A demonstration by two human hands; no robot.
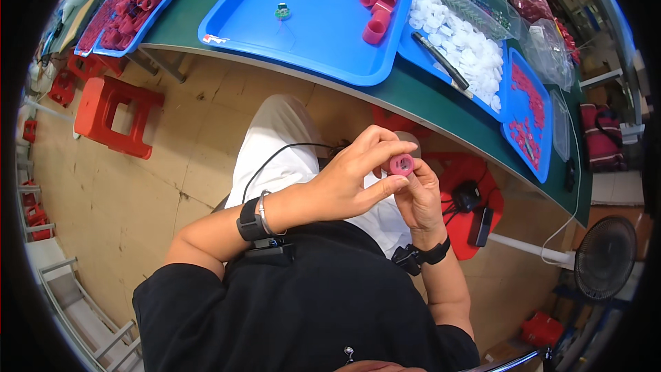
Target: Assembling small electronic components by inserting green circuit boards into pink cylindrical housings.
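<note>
Over my lap, both hands meet on one small red-pink plastic cylinder (401, 164). Its round end faces up, and something pale and dark shows inside the opening. My left hand (358, 169) pinches it between thumb and fingers. From the other side, the closed fingers of my right hand (418, 200) grip its lower part, which they largely hide. On the table beyond, a blue tray (310, 45) holds similar red cylinders (381, 0) and a small green circuit board (281, 11) with thin wires.
White plastic pieces (475, 52) and a black marker (441, 60) lie in a second tray to the right. Beyond it a smaller tray (540, 158) holds small pink parts. Red stools (110, 114) stand on the floor, and a fan (606, 256) is at the right.
</note>
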